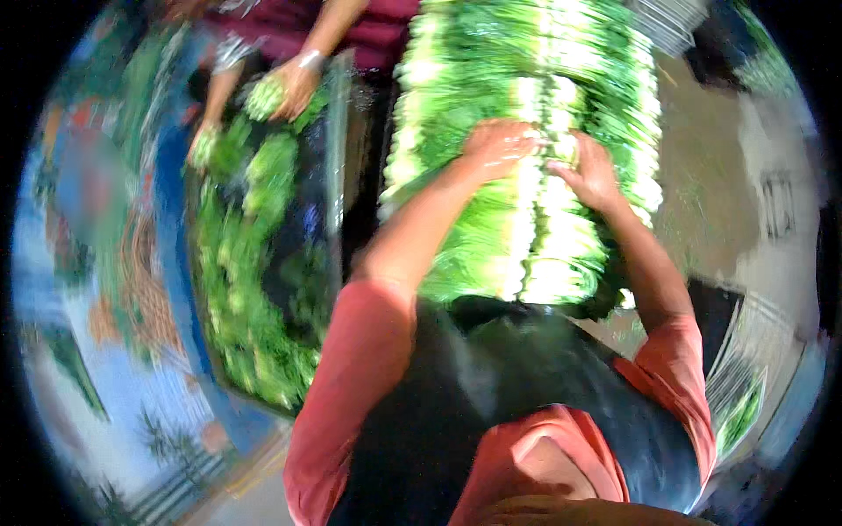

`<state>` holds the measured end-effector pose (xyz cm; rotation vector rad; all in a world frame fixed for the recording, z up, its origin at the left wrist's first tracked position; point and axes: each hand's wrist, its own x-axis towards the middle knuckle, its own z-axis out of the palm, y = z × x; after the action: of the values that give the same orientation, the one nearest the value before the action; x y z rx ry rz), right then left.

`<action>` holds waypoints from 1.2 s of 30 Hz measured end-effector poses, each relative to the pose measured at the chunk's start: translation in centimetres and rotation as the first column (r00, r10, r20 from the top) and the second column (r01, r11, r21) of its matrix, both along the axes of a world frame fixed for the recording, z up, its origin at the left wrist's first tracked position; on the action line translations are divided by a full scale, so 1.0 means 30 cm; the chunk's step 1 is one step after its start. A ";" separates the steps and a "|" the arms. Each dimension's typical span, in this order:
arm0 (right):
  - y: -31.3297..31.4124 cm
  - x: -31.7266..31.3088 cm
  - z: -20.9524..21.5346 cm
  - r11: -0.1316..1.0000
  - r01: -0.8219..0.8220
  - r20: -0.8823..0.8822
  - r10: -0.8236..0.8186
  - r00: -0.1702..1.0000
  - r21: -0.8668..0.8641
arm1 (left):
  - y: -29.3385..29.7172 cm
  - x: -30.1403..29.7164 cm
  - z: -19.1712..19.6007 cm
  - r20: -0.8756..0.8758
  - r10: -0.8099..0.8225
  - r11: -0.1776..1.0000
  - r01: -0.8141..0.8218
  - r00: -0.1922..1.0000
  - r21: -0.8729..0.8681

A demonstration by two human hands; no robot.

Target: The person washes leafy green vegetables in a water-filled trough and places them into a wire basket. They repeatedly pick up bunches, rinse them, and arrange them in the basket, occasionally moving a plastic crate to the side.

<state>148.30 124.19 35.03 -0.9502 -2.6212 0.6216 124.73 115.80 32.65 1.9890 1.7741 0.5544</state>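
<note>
Long stacks of leafy green bunches (469, 228) with pale stem ends lie packed in rows before me, stem ends meeting along a middle seam. My left hand (502, 147) is closed over pale stem ends just left of that seam. Opposite it, my right hand (594, 174) curls round the stem end of a bunch (563, 151), thumb on the near side and fingers beyond. Motion blur softens both hands, and their fingertips are partly hidden among the greens.
At the left, a dark bin (338, 167) holds loose greens. Behind it another person's hands (298, 86) grasp bunches. A wire crate (671, 22) stands at the far right, and a box with greens (741, 412) sits near my right elbow. Brown floor (710, 167) borders the stack.
</note>
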 end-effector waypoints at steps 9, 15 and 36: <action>-0.040 0.092 0.230 0.995 -0.022 0.068 0.015 0.998 0.097 | -0.586 -0.144 0.300 0.118 0.489 0.714 -0.474 0.864 0.516; -0.151 0.036 0.249 0.991 0.016 -0.052 -0.023 0.998 -0.136 | -1.590 -0.486 -0.178 0.061 0.961 0.257 -0.952 0.270 0.165; -0.599 -0.498 0.479 0.993 -0.110 0.202 0.118 0.972 -0.050 | -1.462 -0.733 -0.324 0.762 0.647 -0.061 -0.995 0.021 0.079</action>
<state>133.36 106.22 49.40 -0.9239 -2.8729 0.6345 102.74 71.93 22.94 0.1822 2.4495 2.1667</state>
